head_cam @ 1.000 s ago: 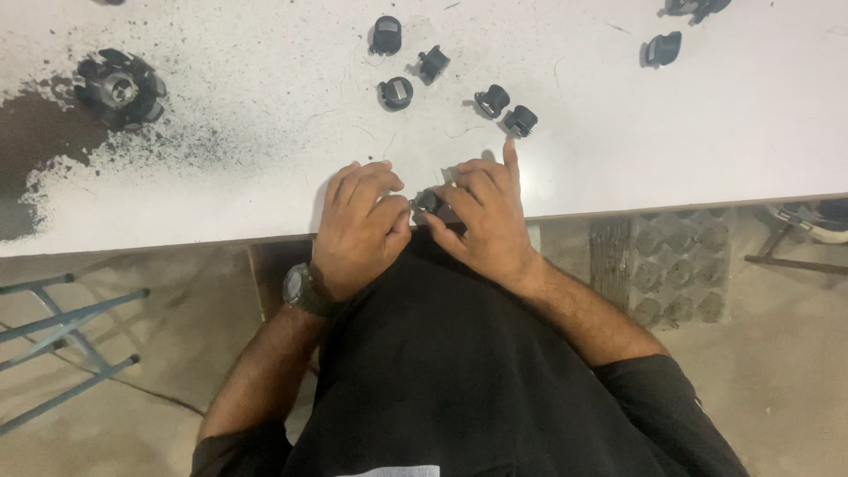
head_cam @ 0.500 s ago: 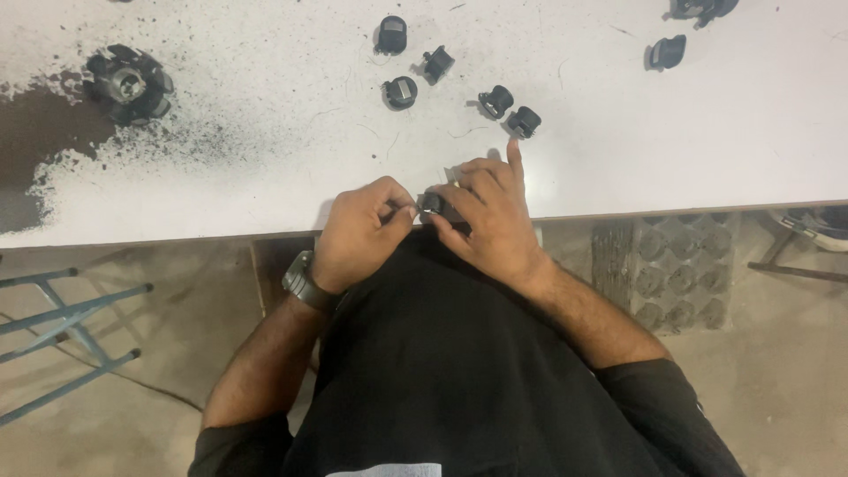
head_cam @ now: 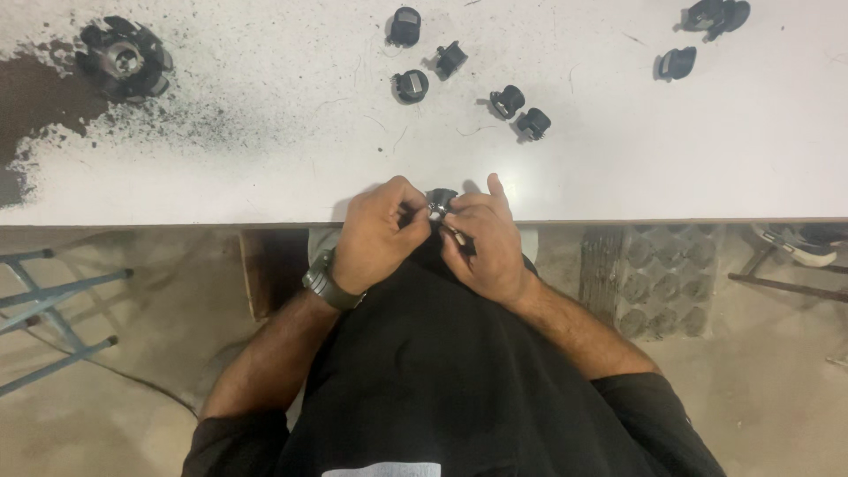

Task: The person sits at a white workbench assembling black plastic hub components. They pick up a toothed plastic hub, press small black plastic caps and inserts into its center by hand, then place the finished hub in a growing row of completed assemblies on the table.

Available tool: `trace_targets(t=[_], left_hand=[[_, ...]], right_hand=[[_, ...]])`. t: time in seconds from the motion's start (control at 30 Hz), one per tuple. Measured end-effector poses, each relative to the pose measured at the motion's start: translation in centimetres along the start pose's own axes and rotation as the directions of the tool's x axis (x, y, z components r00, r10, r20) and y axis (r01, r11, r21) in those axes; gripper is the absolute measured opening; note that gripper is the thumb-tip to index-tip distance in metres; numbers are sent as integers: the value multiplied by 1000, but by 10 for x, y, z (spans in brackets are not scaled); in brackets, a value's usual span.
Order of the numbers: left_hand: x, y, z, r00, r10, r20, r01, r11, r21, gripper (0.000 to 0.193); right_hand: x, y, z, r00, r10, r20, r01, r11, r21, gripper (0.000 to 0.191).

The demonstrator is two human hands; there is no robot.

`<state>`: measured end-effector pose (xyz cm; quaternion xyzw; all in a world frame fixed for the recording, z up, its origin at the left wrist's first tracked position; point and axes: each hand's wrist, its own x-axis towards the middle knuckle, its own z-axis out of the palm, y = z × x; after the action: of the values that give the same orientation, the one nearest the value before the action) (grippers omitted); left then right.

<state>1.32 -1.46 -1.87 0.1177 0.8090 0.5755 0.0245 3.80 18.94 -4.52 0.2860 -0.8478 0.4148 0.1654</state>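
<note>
Both hands hold one small black part at the near edge of the white desk (head_cam: 618,177).

The left hand (head_cam: 375,234) and the right hand (head_cam: 481,243) meet just above the desk's edge, each grip clenched on the small black part (head_cam: 439,200) pinched between the fingertips (a bit of bright metal shows at its middle). A dark watch (head_cam: 329,283) sits on the left wrist. Farther back on the desk lie five similar black pieces (head_cam: 411,86), well apart from the hands, two more (head_cam: 677,63) toward the far right corner, and a larger round black part (head_cam: 124,60) at far left amid dark powder (head_cam: 35,97).
</note>
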Motion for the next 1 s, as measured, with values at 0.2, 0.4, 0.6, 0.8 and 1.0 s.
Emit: trace_targets(t=[0.2,0.4,0.6,0.8,1.0], left_hand=[[0,0,-1,1000,-26,14,26,999,23,10],[-3,-3,1,999,-42,4,42,999,9,10],[12,3,0,996,-22,83,13,994,109,14],[95,-1,-33,957,288,23,-220,674,705,49],[102,-1,-37,977,5,211,-144,747,650,33]], right_hand=[[3,-3,0,1000,0,11,0,1000,-10,36],[4,-7,1,1000,10,7,-10,999,-30,34],[14,-2,-11,998,-21,51,27,993,-115,38],[20,13,-30,982,44,-182,-70,988,-137,27],[22,4,-37,998,39,-46,-49,975,-217,31]])
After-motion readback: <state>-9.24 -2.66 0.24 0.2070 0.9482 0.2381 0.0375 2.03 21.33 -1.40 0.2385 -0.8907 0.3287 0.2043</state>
